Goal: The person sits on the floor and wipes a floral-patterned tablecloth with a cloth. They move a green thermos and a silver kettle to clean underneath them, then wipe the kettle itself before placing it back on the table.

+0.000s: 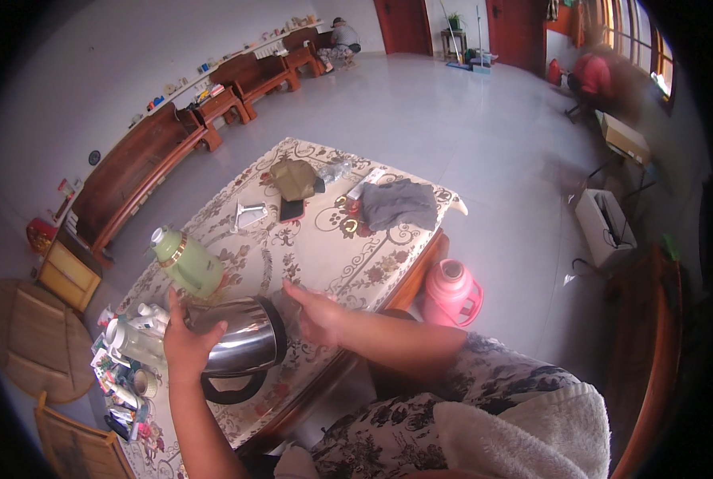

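Observation:
A shiny steel kettle (240, 339) with a black band at its right end and a black handle (235, 389) on the near side is tilted over the table's near part. My left hand (187, 339) is closed on its left end, thumb across the metal. Beside the black band is my right hand (316, 314), thumb raised. Its other fingers are smeared by motion, and a greyish blur between them and the kettle cannot be made out. Just beyond the kettle stands a pale green thermos flask (187, 262). Left of my left hand is a clear jar (137, 343).
The table's patterned cloth (252, 239) bears a phone (291, 210), a brown bag (294, 179) and a folded grey cloth (399, 203). Bottles and small items crowd its left edge. A pink thermos flask (450, 295) stands right of the table. Two people sit farther off.

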Motion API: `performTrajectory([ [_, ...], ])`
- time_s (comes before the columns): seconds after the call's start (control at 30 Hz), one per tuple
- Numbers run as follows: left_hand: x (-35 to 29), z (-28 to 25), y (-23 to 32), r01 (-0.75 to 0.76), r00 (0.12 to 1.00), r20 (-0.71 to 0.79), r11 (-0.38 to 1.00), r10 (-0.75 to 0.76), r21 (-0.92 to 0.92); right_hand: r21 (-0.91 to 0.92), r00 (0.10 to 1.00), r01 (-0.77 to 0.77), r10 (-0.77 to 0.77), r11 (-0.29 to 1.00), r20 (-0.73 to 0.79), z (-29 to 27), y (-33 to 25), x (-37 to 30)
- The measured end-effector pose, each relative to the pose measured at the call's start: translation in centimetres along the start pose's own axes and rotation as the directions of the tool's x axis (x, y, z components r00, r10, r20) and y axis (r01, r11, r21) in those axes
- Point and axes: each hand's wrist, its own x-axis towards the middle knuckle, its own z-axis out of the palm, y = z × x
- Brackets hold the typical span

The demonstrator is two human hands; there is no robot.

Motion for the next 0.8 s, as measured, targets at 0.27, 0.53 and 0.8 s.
performTrajectory([
  [0.27, -1.0, -0.2, -0.6, -0.043, 0.999, -0.005, 0.994, 0.043, -0.097, 0.173, 0.834, -0.225, 0.097, 0.959, 0.544, 1.7, 1.4, 9.6],
  [0.53, -2.7, -0.2, -0.7, 0.106, 0.989, -0.093, 0.988, -0.117, -0.109, 0.158, 0.751, -0.221, 0.065, 0.962, 0.657, 1.0, 7.2, 9.1],
  [0.8, -1.5, 0.3, -1.2, -0.009, 0.996, -0.089, 0.996, 0.001, -0.09, 0.159, 0.874, -0.102, 0.012, 0.982, 0.485, -2.8, 6.0, -0.9],
])
